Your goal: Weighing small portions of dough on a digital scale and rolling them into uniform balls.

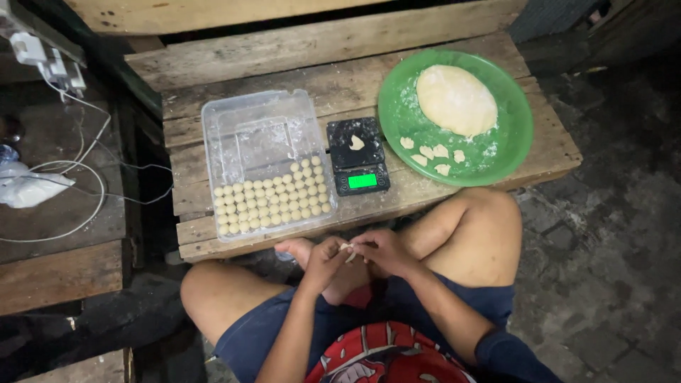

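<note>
Person seated cross-legged at a low wooden bench (340,85). Both hands meet over the lap, near edge of bench: left hand (323,261) and right hand (386,252) pinch one small dough bit (347,250) between fingertips, fingers pressed together around it; the bit mostly hidden, only a pale sliver shows. On the bench, left: clear tub (259,135), its near half filled with neat rows of small dough balls (273,198), far half bare. Centre: small black scale (358,159), one cut piece (356,142) lying on its pan, green display lit. Right: green plate (511,142) with a large dough lump (456,99) and several cut pieces (433,152) along its near side, flour dusted about. Judgement: roughly half the tub's floor covered; the big lump looks barely reduced, so plenty of dough left to portion. Cables (78,163) and a white bag (28,188) far left.
</note>
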